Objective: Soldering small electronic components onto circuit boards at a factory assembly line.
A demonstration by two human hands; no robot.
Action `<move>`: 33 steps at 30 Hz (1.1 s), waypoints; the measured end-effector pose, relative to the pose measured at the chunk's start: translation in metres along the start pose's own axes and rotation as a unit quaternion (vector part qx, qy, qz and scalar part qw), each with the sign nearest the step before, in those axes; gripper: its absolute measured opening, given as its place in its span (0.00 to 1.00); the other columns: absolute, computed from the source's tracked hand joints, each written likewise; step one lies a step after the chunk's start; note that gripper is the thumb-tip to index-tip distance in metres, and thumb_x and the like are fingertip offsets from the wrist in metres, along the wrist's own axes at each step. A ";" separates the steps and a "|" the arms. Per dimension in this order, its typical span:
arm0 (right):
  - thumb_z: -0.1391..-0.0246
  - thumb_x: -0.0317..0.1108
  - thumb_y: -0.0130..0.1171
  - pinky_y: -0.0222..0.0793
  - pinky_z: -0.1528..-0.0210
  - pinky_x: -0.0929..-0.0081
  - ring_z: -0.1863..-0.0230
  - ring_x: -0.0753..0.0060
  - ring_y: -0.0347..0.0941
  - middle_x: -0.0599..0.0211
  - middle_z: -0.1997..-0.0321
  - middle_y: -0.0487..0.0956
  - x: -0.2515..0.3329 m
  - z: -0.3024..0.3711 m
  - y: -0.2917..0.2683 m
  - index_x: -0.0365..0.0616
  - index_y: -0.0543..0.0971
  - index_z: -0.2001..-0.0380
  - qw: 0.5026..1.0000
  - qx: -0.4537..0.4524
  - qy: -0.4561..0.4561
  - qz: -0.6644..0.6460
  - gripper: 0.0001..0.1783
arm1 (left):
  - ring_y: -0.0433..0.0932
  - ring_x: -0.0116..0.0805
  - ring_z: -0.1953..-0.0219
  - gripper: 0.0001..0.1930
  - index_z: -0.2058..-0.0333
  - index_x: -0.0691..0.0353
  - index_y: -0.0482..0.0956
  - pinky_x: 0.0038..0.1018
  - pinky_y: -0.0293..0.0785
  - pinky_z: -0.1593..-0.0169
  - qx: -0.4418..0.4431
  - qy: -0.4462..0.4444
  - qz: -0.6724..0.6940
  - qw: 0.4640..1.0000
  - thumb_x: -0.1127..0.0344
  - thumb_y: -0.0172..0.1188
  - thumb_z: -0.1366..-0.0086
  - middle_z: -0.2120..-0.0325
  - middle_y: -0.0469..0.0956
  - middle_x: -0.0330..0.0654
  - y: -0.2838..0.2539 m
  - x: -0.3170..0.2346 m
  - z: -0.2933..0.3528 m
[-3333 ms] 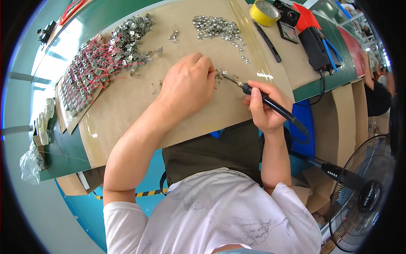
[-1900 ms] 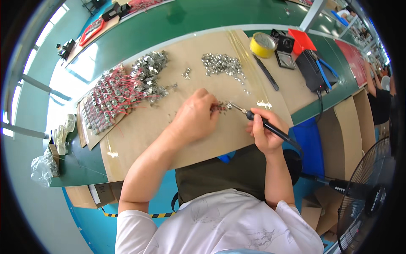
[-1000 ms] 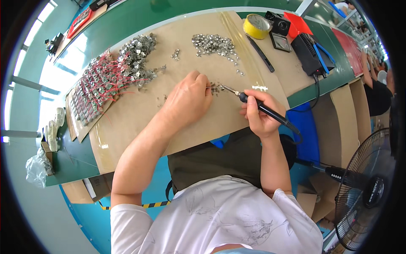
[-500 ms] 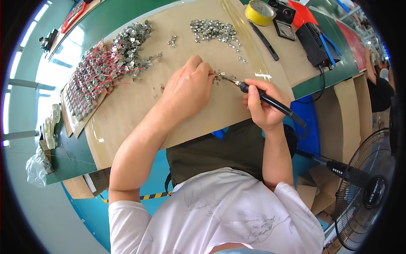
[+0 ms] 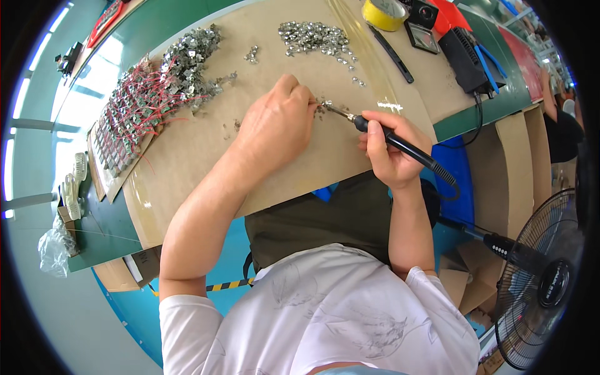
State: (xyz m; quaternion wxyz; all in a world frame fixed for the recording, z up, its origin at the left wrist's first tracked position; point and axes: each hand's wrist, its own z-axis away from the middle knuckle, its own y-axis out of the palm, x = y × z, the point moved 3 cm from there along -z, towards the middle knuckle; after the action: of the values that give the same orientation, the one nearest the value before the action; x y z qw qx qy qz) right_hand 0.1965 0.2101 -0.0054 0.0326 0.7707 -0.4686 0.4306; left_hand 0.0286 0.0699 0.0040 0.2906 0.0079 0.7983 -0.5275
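Observation:
My right hand point(image 5: 397, 149) is closed around the black handle of a soldering iron point(image 5: 407, 149). Its metal tip points left, at a small shiny metal part point(image 5: 326, 105) on the cardboard-covered bench. Dark crumbs lie around that spot. My left hand point(image 5: 280, 119) is closed just left of the tip, fingertips pinched together by the metal part. What those fingers hold is hidden by the hand. Beyond my hands lies a pile of small silver metal pieces point(image 5: 312, 37). A large heap of small parts with red wires point(image 5: 140, 94) sits to the left.
At the far right are a yellow tape roll point(image 5: 384, 15), a black pen-like tool point(image 5: 390, 54) and a black box point(image 5: 464, 59) with blue-handled pliers point(image 5: 490, 65). A black fan point(image 5: 544, 275) stands at the lower right. Cardboard point(image 5: 531, 162) stands beside the bench.
The view has shifted slightly. Both hands keep almost the same pose, with the iron's tip still by the metal part.

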 end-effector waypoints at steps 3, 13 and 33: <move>0.36 0.23 0.64 0.79 0.75 0.82 0.77 0.77 0.84 0.60 0.71 0.87 0.000 0.002 0.000 0.31 0.87 0.59 1.000 -0.007 -0.005 0.001 0.07 | 0.84 0.58 0.60 0.07 0.60 0.67 0.85 0.46 0.83 0.54 -0.001 0.003 -0.003 1.000 0.68 0.64 0.30 0.58 0.80 0.54 0.000 0.000 0.001; 0.36 0.22 0.63 0.79 0.74 0.82 0.77 0.77 0.84 0.60 0.72 0.87 -0.003 0.000 -0.004 0.31 0.87 0.59 1.000 0.006 -0.002 0.011 0.07 | 0.85 0.55 0.60 0.08 0.60 0.67 0.85 0.44 0.84 0.54 0.001 0.007 -0.012 1.000 0.67 0.64 0.29 0.58 0.79 0.52 0.003 -0.004 -0.002; 0.33 0.30 0.66 0.73 0.72 0.80 0.71 0.83 0.79 0.66 0.65 0.88 0.017 -0.141 0.099 0.46 0.82 0.46 0.948 0.302 0.031 -0.096 0.14 | 0.84 0.50 0.60 0.10 0.64 0.70 0.83 0.40 0.86 0.58 0.019 0.071 -0.067 0.995 0.70 0.61 0.41 0.65 0.80 0.55 0.020 0.009 0.000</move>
State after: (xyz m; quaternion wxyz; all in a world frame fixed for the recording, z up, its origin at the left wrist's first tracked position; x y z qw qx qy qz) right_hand 0.0363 0.2065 0.0597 -0.1457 0.7720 -0.2395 0.5705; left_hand 0.0275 0.0764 -0.0170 0.1974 -0.0023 0.8052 -0.5591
